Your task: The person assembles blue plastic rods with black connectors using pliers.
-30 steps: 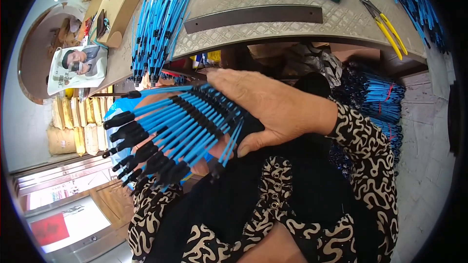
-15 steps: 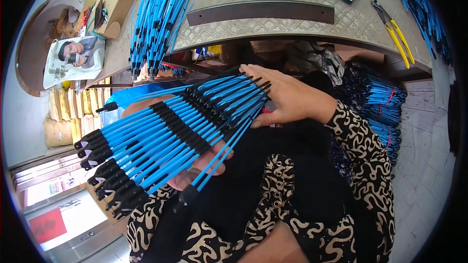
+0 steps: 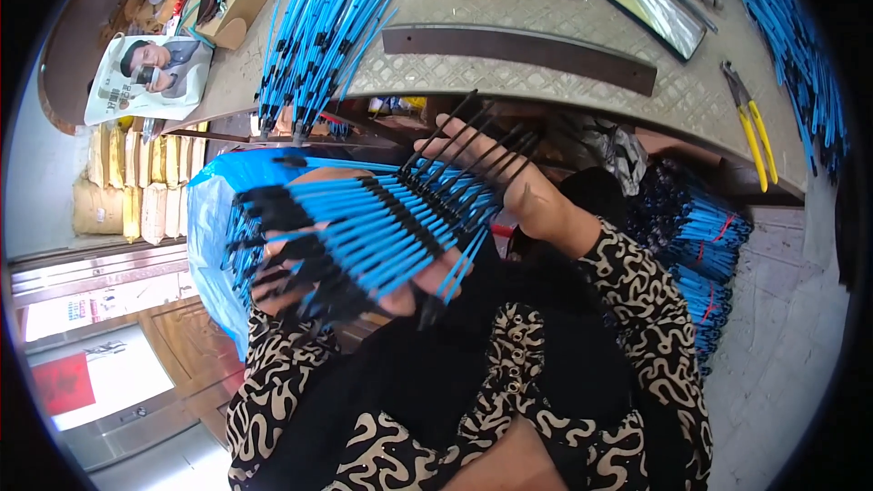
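A fanned bundle of blue rods (image 3: 382, 227) with black joints, looking like umbrella ribs, lies across my lap area. My left hand (image 3: 398, 298) is closed around it from below; its fingertips show at the lower edge, and rods hide most of the palm. Broad black ends at the bundle's left are smeared by motion. At the other end, thin black tips spread apart over my right hand (image 3: 532, 195). That hand is palm up with its fingers stretched out, touching the tips without gripping them.
On the worktop (image 3: 509, 82) are a pile of blue rods (image 3: 332, 32), a dark metal bar (image 3: 518, 55), yellow-handled pliers (image 3: 752, 132) and a tray of thin pins (image 3: 657, 16). Tied rod bundles (image 3: 714, 209) stand below at right. A blue plastic bag (image 3: 211, 227) hangs at left.
My right hand has gone from gripping the thin ends to lying opened out under them, and the tips have fanned apart. The bundle has shifted right. My view has moved slightly.
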A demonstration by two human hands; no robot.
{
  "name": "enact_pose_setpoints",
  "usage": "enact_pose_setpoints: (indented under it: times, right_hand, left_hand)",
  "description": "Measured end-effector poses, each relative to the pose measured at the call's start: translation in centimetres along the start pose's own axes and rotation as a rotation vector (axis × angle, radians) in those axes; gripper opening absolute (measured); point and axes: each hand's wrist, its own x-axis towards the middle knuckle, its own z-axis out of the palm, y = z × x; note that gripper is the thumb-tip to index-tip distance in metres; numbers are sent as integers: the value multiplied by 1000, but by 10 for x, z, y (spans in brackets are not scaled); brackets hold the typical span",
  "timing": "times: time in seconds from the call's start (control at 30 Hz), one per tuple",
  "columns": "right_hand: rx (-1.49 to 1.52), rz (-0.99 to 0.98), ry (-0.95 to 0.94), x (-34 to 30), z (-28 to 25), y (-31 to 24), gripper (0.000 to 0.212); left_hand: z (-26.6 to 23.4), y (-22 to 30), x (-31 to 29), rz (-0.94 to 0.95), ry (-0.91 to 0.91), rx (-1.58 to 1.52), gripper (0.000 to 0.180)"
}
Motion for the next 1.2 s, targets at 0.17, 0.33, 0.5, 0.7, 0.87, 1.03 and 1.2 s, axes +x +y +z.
enact_pose_setpoints:
  times: [0.17,0.33,0.5,0.7,0.87,1.03,1.2]
  right_hand:
    - [548,2,337,22,-33,-3,79]
    - [-122,183,712,52,-113,-56,59]
    - [-1186,491,702,-13,-256,-92,34]
    - [-1729,617,384,-45,-304,-101,18]
    - [-1716,606,395,-38,-321,-91,18]
    - [-1734,555,433,-38,-325,-89,16]
    - [-1730,633,463,-29,-306,-101,17]
  left_hand:
    - [-60,24,91,90,-97,141,39]
    - [-64,35,120,145,16,135,40]
    - [-71,21,129,3,20,210,40]
    - [-61,-5,154,258,165,242,26]
    - [-63,-1,148,265,202,-1,23]
    - [-67,-2,152,287,139,-94,24]
    - [-65,-1,152,300,169,70,24]
